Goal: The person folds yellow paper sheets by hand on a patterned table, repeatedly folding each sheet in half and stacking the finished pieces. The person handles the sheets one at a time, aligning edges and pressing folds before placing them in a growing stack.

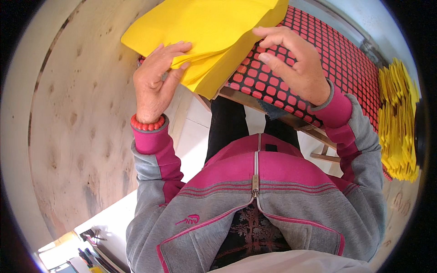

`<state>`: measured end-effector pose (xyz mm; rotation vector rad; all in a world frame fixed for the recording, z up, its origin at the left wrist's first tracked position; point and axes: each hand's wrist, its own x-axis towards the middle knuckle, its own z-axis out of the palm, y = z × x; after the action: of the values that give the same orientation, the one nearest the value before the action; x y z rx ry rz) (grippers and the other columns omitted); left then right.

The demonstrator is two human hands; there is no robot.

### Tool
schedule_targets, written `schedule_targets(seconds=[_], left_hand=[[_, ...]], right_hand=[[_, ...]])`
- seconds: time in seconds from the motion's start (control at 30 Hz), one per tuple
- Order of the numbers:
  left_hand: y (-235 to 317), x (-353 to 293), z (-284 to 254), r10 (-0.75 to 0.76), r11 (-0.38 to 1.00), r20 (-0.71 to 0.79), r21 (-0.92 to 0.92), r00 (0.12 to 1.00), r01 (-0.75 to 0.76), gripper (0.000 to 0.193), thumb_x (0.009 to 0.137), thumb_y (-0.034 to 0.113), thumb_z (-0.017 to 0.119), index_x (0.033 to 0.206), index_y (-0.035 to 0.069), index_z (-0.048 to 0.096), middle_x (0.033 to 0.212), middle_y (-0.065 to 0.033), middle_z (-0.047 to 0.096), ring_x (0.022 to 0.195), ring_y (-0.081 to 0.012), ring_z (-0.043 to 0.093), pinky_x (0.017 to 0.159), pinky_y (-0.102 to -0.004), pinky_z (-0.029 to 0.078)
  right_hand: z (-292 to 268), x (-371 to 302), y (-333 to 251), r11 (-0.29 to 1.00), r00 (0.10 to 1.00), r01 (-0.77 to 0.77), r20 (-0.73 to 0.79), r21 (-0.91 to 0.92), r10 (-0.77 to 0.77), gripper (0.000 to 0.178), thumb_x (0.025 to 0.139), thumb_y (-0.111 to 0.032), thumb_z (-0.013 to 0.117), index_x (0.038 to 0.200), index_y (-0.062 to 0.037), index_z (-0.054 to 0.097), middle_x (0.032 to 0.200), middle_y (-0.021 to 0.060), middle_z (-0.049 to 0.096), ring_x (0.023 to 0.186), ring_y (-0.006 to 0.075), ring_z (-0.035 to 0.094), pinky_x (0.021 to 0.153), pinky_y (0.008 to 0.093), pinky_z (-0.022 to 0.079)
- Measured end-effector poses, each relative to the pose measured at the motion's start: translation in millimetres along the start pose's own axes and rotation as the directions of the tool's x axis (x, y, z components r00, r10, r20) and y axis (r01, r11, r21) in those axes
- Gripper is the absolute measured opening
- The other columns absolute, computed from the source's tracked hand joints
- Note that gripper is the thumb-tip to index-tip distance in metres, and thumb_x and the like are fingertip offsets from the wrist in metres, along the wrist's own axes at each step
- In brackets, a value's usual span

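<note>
A yellow piece of folded fabric (200, 32), which looks like a flat bag, lies at the top of the view, its folds gathered on the near side. My left hand (154, 82) grips its near left edge, thumb below and fingers on top. To the right, my right hand (300, 66) is held above the table with thumb and fingers apart. Its fingertips are close to the fabric's right edge; whether they touch it I cannot tell. Nothing shows in the right hand. The fabric's far end runs out of view.
A red-and-black checked cloth (327, 50) covers the table under the fabric. At the far right stands a stack of yellow folded pieces (396, 123). A wooden board (77, 113) fills the left side. Small items (91, 255) sit at the lower left.
</note>
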<state>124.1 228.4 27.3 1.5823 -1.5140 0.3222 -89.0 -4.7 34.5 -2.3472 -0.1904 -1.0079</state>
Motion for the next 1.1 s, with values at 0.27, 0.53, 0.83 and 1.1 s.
schedule_targets(seconds=[0.27, 0.53, 0.83, 1.1], left_hand=[[4.3, 38.4, -15.9, -0.275, 0.915, -0.131, -0.338, 0.953, 0.218, 0.017, 0.101, 0.01, 0.066, 0.115, -0.001, 0.069, 0.092, 0.0049, 0.065, 0.084, -0.0088, 0.057, 0.08, -0.0234, 0.046], [84.7, 56.0, -1.0, 0.078, 0.997, -0.037, -0.025, 0.996, -0.079, 0.02, 0.095, 0.002, 0.065, 0.114, 0.002, 0.07, 0.104, -0.0077, 0.076, 0.097, -0.0189, 0.071, 0.093, -0.0362, 0.054], [154.9, 57.6, 144.2, 0.462, 0.887, 0.118, -0.056, 0.879, -0.459, 0.021, 0.078, 0.005, 0.066, 0.099, 0.009, 0.064, 0.094, -0.0093, 0.073, 0.083, -0.0317, 0.071, 0.08, -0.0428, 0.059], [198.0, 71.7, 268.2, 0.257, 0.946, 0.384, -0.287, 0.887, -0.149, 0.023, 0.088, 0.011, 0.066, 0.111, 0.006, 0.068, 0.098, -0.0168, 0.072, 0.088, -0.0401, 0.069, 0.075, -0.0458, 0.055]], right_hand=[[-3.8, -4.3, -0.9, 0.782, 0.927, -0.375, 0.177, 0.498, 0.332, 0.024, 0.097, -0.018, 0.072, 0.107, 0.0039, 0.066, 0.106, 0.0133, 0.072, 0.102, 0.0193, 0.069, 0.091, 0.033, 0.054], [-26.7, 14.9, 20.0, 0.103, 0.655, -0.646, 0.479, 0.757, 0.584, 0.095, 0.092, -0.076, 0.054, 0.136, 0.0076, 0.051, 0.134, 0.0219, 0.061, 0.127, 0.0303, 0.061, 0.105, 0.0413, 0.05], [-112.2, -40.4, 122.0, 0.354, 0.685, -0.63, 0.279, 0.692, 0.673, 0.04, 0.104, -0.028, 0.056, 0.129, 0.0021, 0.062, 0.123, 0.0129, 0.071, 0.108, 0.0198, 0.07, 0.096, 0.0356, 0.055], [-212.9, -131.4, 180.4, 0.441, 0.533, -0.809, 0.167, 0.389, 0.829, 0.029, 0.099, -0.016, 0.06, 0.121, 0.0032, 0.063, 0.11, 0.0103, 0.072, 0.094, 0.0161, 0.07, 0.084, 0.0316, 0.058]])
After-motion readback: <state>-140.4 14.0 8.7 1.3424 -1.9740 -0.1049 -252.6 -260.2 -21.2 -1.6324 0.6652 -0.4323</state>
